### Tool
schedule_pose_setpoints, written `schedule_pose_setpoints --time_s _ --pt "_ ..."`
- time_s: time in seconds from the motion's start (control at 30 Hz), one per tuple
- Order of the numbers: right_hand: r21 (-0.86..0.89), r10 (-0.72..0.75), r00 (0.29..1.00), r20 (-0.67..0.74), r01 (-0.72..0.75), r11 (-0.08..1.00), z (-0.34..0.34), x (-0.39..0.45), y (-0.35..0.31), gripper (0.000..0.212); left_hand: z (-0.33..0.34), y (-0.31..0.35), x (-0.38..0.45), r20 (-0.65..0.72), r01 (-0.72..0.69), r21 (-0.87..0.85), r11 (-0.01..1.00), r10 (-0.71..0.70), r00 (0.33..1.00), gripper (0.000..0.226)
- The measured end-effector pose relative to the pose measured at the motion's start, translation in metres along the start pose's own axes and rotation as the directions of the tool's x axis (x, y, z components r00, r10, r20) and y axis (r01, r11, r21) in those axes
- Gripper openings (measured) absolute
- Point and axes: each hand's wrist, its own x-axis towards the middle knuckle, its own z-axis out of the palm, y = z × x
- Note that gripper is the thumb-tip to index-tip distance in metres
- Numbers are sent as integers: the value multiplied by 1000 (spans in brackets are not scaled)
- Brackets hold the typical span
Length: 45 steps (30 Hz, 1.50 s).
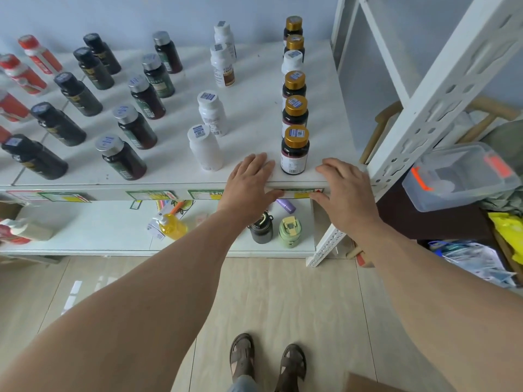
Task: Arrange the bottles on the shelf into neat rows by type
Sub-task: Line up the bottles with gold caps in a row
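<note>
On the white shelf [249,128] bottles stand in rows running front to back. At the right is a row of gold-capped dark bottles [295,149], with one white bottle [292,62] among them. To its left are white bottles [205,148], then silver-capped brown bottles [121,157], black bottles [34,157] and red-and-white bottles [24,75] at the far left. My left hand [250,182] lies flat on the shelf's front edge, just left of the nearest gold-capped bottle. My right hand [343,185] rests on the same edge, just right of that bottle. Neither hand holds anything.
A lower shelf [93,230] carries a yellow pump bottle [169,224], a black flask [261,229] and a green flask [290,232]. A white perforated upright [424,108] stands at the right, with a clear plastic bin [458,176] beyond it. My sandalled feet [267,363] stand on the tiled floor.
</note>
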Motion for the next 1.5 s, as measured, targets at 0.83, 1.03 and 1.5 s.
schedule_pose_setpoints --time_s 0.83,1.03,1.5 --pt "351 172 952 254 -257 901 -107 65 -77 39 -76 4 28 336 109 -453 885 57 940 46" --pt "357 216 953 212 -281 891 -115 63 -78 36 -92 7 31 430 74 -429 900 132 893 48" --pt "393 158 953 260 -254 883 -125 70 -76 39 -99 7 38 434 97 -427 899 110 894 49"
